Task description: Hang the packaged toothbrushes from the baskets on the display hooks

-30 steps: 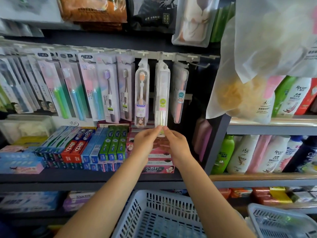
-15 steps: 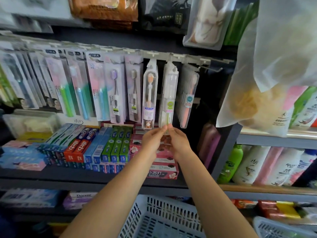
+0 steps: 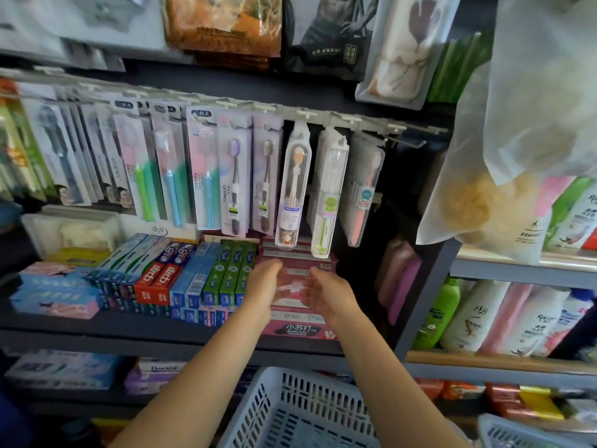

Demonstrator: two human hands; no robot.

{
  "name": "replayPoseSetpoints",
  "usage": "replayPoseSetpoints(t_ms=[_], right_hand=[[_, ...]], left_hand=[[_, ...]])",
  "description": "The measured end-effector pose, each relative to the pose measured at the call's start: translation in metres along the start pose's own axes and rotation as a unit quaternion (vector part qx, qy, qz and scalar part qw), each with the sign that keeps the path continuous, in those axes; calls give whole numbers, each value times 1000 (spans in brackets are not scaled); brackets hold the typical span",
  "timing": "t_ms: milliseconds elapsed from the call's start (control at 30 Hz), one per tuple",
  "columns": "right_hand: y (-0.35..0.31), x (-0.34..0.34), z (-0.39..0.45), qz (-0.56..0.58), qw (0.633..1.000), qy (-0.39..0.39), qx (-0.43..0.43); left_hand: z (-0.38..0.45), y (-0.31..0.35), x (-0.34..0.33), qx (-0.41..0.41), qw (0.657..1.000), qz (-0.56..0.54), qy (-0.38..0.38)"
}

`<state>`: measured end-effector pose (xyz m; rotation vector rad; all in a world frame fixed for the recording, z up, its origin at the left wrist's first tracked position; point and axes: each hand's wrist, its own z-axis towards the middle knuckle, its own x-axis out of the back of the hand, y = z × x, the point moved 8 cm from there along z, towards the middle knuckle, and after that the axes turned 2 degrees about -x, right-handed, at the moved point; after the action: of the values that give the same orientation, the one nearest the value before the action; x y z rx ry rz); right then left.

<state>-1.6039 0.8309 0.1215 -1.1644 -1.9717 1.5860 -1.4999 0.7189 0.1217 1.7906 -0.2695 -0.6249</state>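
Observation:
A clear toothbrush case with a green-handled brush (image 3: 328, 192) hangs on a display hook, free of both hands. To its left hangs a case with an orange brush (image 3: 292, 185), to its right a case with a pink brush (image 3: 363, 192). My left hand (image 3: 263, 286) and my right hand (image 3: 329, 292) are blurred, a little below the green case, palms facing each other, fingers relaxed and holding nothing. A white slotted basket (image 3: 300, 412) sits below my arms; its contents are not visible.
Many carded toothbrushes (image 3: 200, 169) fill the hook rail (image 3: 365, 122) to the left. An empty hook (image 3: 410, 142) sticks out at the right end. Toothpaste boxes (image 3: 181, 276) are stacked on the shelf. A hanging plastic bag (image 3: 517, 156) crowds the upper right. A second basket (image 3: 517, 431) is at lower right.
Both hands pinched the bottom of the green-brush case earlier; they have let go and dropped lower and apart. The case stays hanging on its hook.

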Motion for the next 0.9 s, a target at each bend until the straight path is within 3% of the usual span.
replayPoseSetpoints(t_ms=[200,533,900], right_hand=[[-18,-53,-23,83,990,-109,41],[-20,-16,-22,176,984,-17,-4],[-33,-10,0,172,984,-42,-16]], left_hand=[[-17,46,-13,-68,992,30,-97],[-9,49,-22,-81,987,45,-133],[-13,47,-34,-71,993,47,-79]])
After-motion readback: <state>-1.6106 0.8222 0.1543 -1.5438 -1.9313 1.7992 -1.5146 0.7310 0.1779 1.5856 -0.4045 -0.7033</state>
